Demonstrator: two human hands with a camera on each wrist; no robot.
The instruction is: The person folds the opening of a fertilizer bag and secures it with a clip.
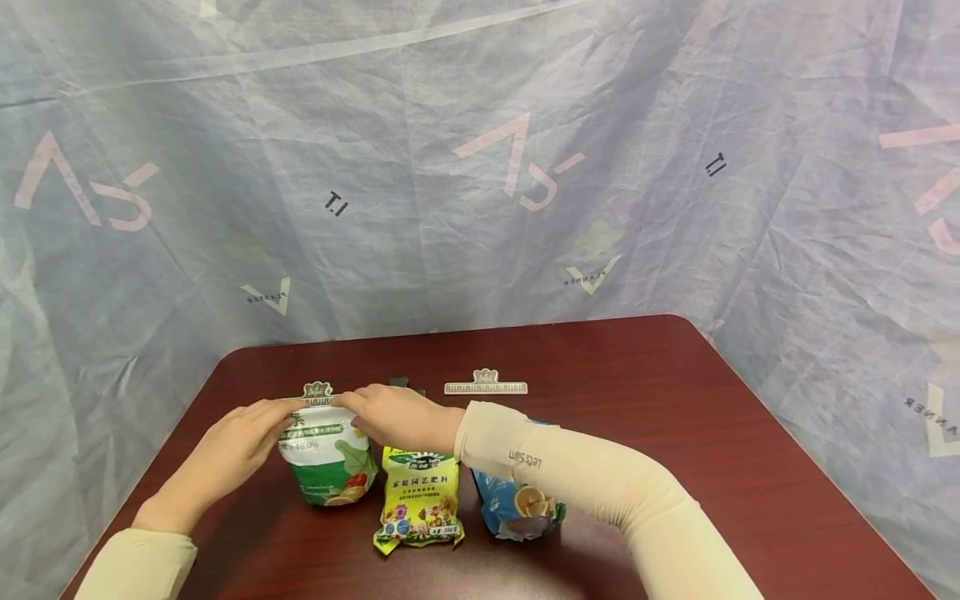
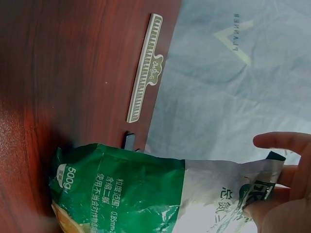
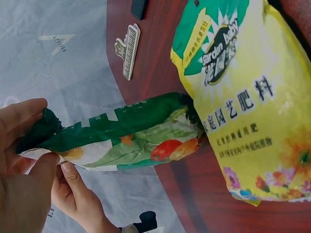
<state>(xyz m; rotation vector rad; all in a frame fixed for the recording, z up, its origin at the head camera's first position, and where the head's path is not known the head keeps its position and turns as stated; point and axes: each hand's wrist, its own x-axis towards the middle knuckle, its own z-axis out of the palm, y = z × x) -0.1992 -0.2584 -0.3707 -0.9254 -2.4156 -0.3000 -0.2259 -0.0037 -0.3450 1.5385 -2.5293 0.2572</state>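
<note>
A green-and-white fertilizer bag stands upright at the left of the table, its printed vegetables facing front. My left hand pinches the left end of its top edge. At the other end of that edge, my right hand grips the corner between thumb and fingers. In the left wrist view the left hand's thumb presses on the bag's white upper part. The right wrist view shows both hands at the folded top. Beside this bag lies a yellow fertilizer bag, its top partly behind my right hand.
A blue bag lies right of the yellow one, partly covered by my right sleeve. Behind the bags are a ruler-like clip, another such clip and a dark clip. A grey curtain hangs behind the table.
</note>
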